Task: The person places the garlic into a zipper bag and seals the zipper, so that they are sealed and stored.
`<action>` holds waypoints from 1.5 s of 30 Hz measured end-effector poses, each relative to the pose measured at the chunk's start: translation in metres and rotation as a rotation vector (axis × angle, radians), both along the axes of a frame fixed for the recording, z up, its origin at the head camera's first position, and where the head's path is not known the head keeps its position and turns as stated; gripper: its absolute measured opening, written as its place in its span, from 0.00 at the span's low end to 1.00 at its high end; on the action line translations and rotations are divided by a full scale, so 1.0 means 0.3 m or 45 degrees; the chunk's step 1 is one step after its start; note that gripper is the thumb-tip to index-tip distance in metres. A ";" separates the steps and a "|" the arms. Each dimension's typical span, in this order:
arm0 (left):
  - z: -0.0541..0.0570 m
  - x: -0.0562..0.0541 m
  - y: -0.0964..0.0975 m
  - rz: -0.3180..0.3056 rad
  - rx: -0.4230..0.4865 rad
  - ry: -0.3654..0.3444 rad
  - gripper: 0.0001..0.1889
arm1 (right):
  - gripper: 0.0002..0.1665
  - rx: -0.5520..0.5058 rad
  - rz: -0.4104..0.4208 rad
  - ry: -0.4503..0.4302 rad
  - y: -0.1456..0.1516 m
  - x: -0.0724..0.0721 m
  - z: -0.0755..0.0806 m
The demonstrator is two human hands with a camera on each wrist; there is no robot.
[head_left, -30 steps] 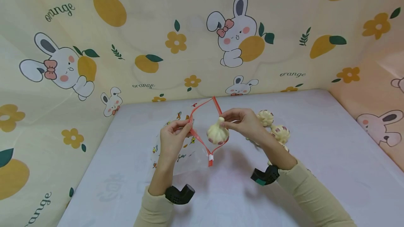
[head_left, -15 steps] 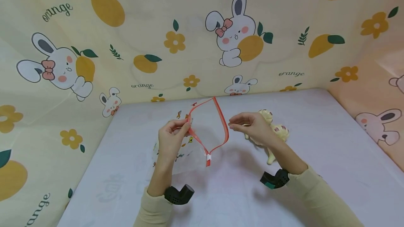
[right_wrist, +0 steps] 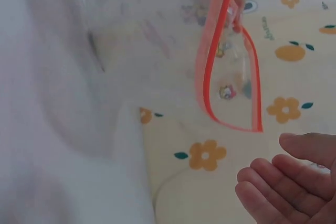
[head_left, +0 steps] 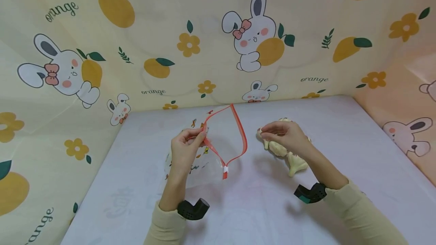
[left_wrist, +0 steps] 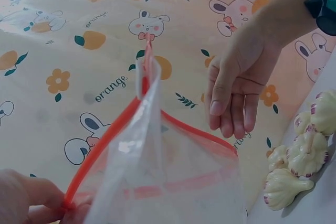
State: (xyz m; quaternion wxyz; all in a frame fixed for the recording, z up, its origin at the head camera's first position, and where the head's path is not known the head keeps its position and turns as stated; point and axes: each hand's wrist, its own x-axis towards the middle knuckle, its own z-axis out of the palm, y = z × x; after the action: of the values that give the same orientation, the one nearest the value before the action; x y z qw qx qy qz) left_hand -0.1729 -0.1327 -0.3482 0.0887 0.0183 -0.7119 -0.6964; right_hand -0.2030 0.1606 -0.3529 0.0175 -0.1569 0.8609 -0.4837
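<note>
A clear zip bag [head_left: 207, 175] with small cartoon prints has a red zip rim [head_left: 243, 137] that stands wide apart. My left hand [head_left: 185, 146] pinches the rim's left side between thumb and fingers. In the left wrist view, the left fingers [left_wrist: 39, 198] grip the red edge. My right hand [head_left: 286, 135] is to the right of the bag, over several garlic bulbs [head_left: 277, 149] and partly hiding them. Its fingers are loosely bent with nothing between them, as the left wrist view also shows. The garlic [left_wrist: 304, 153] is pale with purple marks.
The table [head_left: 119, 184] has a whitish cover. Behind it and at both sides hangs a patterned cloth [head_left: 204, 71] with rabbits and oranges. A black wrist camera [head_left: 193, 209] is on the left wrist, another black camera [head_left: 310, 193] on the right.
My right hand has let go of a garlic bulb at the bag's mouth and moved right, over the other garlic. My left hand keeps its pinch on the rim, almost unmoved.
</note>
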 end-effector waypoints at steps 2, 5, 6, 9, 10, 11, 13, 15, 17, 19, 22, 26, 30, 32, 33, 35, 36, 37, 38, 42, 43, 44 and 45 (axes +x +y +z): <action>0.001 0.000 0.000 -0.001 -0.002 0.000 0.11 | 0.16 0.017 -0.010 0.000 0.012 -0.001 -0.001; -0.001 -0.001 0.000 0.002 -0.003 -0.008 0.11 | 0.16 0.047 -0.027 0.004 0.030 -0.002 -0.004; -0.002 -0.002 0.000 0.002 -0.002 -0.011 0.11 | 0.16 0.058 -0.034 0.008 0.037 -0.003 -0.006; -0.003 -0.002 0.002 0.003 0.000 -0.019 0.11 | 0.17 0.088 -0.065 -0.011 0.061 -0.002 -0.005; -0.003 -0.002 0.002 0.004 0.001 -0.021 0.11 | 0.17 0.094 -0.075 -0.020 0.071 -0.001 -0.005; -0.002 -0.002 0.003 0.003 0.004 -0.021 0.11 | 0.18 0.094 -0.084 -0.029 0.081 0.000 -0.004; -0.001 -0.001 0.004 0.000 0.009 -0.019 0.11 | 0.18 0.096 -0.098 -0.033 0.102 0.003 -0.004; 0.001 0.000 0.004 0.001 0.011 -0.017 0.10 | 0.18 0.099 -0.103 -0.014 0.123 0.003 -0.008; 0.002 0.000 0.004 -0.001 0.014 -0.013 0.10 | 0.17 0.115 -0.103 0.012 0.143 0.004 -0.014; 0.003 0.000 0.003 0.002 0.010 -0.012 0.10 | 0.16 0.135 -0.097 0.048 0.163 0.005 -0.023; 0.002 0.000 0.002 0.001 0.008 -0.013 0.11 | 0.14 0.162 -0.087 0.084 0.189 0.008 -0.037; 0.001 -0.001 0.004 -0.005 0.011 -0.010 0.11 | 0.13 0.182 -0.064 0.126 0.220 0.019 -0.059; -0.003 -0.004 0.006 -0.015 0.019 -0.004 0.11 | 0.12 0.172 -0.044 0.148 0.255 0.037 -0.089; -0.002 -0.004 0.006 -0.016 0.021 -0.006 0.11 | 0.12 0.166 -0.038 0.159 0.270 0.046 -0.107; -0.003 -0.005 0.006 -0.016 0.022 -0.008 0.11 | 0.12 0.164 -0.038 0.165 0.277 0.050 -0.117; -0.004 -0.005 0.006 -0.013 0.020 -0.017 0.11 | 0.12 0.164 -0.035 0.183 0.289 0.059 -0.135; -0.004 -0.005 0.006 -0.013 0.017 -0.020 0.11 | 0.12 0.167 -0.034 0.199 0.294 0.062 -0.144; -0.004 -0.005 0.006 -0.013 0.018 -0.022 0.11 | 0.13 0.168 -0.040 0.209 0.299 0.066 -0.151; -0.005 -0.005 0.006 -0.014 0.019 -0.025 0.11 | 0.13 0.174 -0.049 0.218 0.302 0.070 -0.157; -0.006 -0.006 0.004 -0.016 0.006 -0.027 0.10 | 0.12 0.197 -0.078 0.256 0.310 0.085 -0.175; -0.006 -0.006 0.004 -0.014 0.006 -0.026 0.10 | 0.12 0.199 -0.084 0.267 0.312 0.087 -0.178; -0.006 -0.006 0.003 -0.011 0.006 -0.024 0.10 | 0.12 0.203 -0.087 0.278 0.314 0.088 -0.180; -0.006 -0.007 0.002 -0.009 0.007 -0.022 0.10 | 0.12 0.203 -0.093 0.285 0.315 0.089 -0.182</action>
State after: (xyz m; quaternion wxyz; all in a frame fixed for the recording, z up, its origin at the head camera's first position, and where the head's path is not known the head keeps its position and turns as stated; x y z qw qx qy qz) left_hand -0.1751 -0.1322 -0.3500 0.0801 0.0220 -0.7109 -0.6983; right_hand -0.1762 0.2551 -0.4074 -0.0839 -0.1765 0.8983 -0.3935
